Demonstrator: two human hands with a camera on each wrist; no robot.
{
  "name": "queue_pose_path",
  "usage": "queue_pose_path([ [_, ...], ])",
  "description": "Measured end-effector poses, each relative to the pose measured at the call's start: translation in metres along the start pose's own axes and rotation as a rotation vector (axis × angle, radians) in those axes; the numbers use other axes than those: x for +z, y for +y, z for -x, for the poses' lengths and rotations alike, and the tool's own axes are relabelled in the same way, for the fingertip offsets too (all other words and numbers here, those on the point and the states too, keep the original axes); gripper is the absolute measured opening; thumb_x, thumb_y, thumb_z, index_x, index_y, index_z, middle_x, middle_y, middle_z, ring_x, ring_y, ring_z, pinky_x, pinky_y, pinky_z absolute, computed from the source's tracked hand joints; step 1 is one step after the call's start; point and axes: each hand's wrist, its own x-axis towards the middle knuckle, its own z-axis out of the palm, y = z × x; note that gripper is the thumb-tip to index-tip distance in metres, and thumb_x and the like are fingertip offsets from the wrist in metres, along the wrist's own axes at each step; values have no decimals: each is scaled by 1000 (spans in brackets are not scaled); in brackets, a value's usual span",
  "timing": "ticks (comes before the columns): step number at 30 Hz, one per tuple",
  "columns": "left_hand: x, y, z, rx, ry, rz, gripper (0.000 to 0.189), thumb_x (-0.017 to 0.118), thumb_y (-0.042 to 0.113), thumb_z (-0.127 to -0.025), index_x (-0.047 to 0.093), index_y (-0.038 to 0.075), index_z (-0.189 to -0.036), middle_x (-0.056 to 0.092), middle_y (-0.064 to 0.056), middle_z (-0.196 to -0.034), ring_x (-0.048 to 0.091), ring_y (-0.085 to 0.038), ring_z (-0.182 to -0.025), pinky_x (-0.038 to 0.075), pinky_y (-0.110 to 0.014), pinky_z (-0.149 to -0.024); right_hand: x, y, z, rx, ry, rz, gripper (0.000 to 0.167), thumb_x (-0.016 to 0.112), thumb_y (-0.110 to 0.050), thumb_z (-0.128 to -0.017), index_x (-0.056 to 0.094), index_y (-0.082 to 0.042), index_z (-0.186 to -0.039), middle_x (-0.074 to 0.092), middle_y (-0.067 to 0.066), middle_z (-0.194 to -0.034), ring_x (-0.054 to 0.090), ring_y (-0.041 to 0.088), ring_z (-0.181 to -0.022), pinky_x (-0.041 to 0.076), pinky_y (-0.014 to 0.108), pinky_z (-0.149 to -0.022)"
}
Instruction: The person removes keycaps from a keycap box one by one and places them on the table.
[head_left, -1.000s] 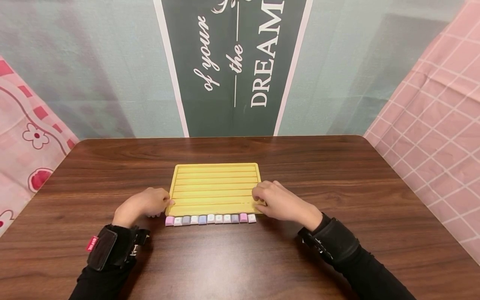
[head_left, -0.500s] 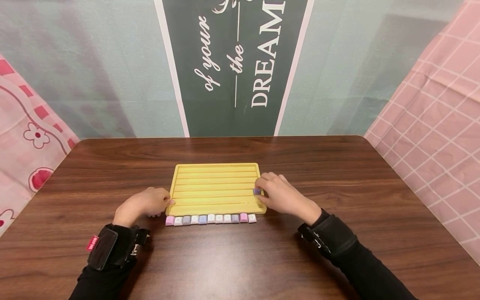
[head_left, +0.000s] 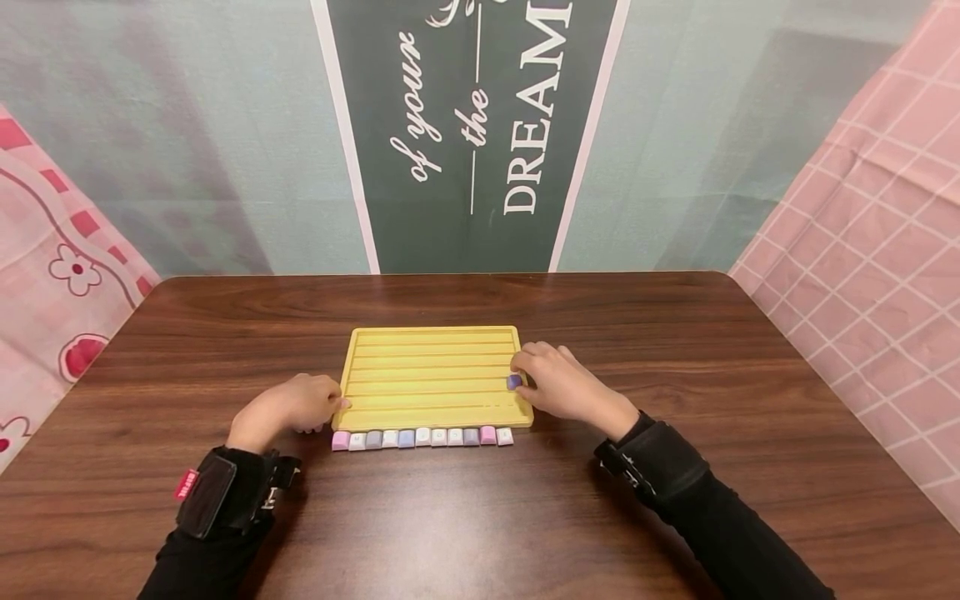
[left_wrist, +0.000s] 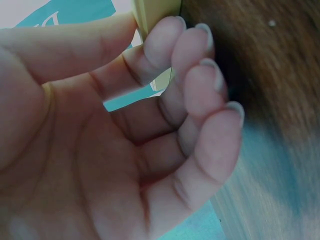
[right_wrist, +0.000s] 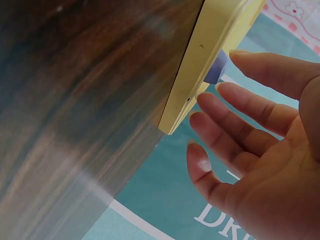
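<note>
In the head view a yellow tray (head_left: 431,367) with several long grooves lies on the table. My left hand (head_left: 303,402) pinches the tray's left edge between thumb and index finger, the other fingers curled beneath, as the left wrist view shows. At the tray's right side, my right hand (head_left: 562,383) has thumb and index fingertips at opposite sides of a purple keycap (head_left: 513,382). The right wrist view shows this keycap (right_wrist: 216,69) partly hidden behind the tray rim, with the remaining fingers loosely bent beside the tray's side.
A row of keycaps (head_left: 438,437) in pink, white, grey and blue lies along the tray's front edge on the brown wooden table (head_left: 465,517). Behind the table hangs a grey-green cloth (head_left: 675,150) with lettering; pink cloths (head_left: 862,208) hang at both sides.
My right hand has shifted slightly right and away from me, and the purple keycap, hidden at first, now shows at its fingertips. The left hand stays at the tray's edge.
</note>
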Motion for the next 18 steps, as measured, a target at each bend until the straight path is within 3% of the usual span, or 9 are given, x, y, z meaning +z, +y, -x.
queue_pose_path([
  [9, 0, 0, 0, 1, -1, 2, 26, 47, 14, -95, 53, 6, -72, 50, -4, -59, 48, -15, -52, 39, -28, -50, -1, 1, -4, 4, -21, 16, 16, 69, -11, -79, 64, -4, -92, 59, 6, -89, 52, 20, -82, 40, 36, -67],
  [18, 0, 0, 0, 8, 1, 7, 26, 46, 14, -95, 52, 6, -71, 49, -4, -59, 48, -15, -52, 40, -29, -51, -1, 1, -8, -7, -37, -3, 7, 69, -11, -80, 63, -8, -85, 56, 3, -85, 52, 19, -80, 37, 32, -64],
])
